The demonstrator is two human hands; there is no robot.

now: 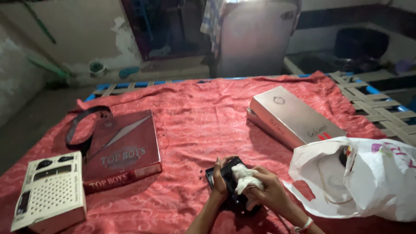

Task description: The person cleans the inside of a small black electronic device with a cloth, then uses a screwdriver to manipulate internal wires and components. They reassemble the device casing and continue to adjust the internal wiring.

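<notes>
A small black device (pixel 230 184), flat and dark, of a kind I cannot make out, lies low on the bed near its front edge, between the 2 hands. The left hand (pixel 219 180) clasps its left edge, fingers curled closed around it. The right hand (pixel 271 190) is closed on a crumpled white cloth (pixel 245 178) and presses it onto the device's upper face. A light bangle (pixel 305 225) sits at the right wrist.

Step in hand, as judged: wiping the device clean, with the cloth in contact and the device steadied. The next move would call for a firm hold by the left hand while the cloth passes over the parts not yet covered, or for the device to be turned over.

Around this: a red patterned bedcover (pixel 195 112) carries everything. Just right of the hands lies a white plastic bag (pixel 359 177), open and crumpled. Behind it rests a long silver box (pixel 292 117). To the left lies a dark red box (pixel 121 149) with a black strap (pixel 80 125) beside it, and further left a white portable radio (pixel 50 193). The bed's woven webbing (pixel 377 106) shows at the far right.
</notes>
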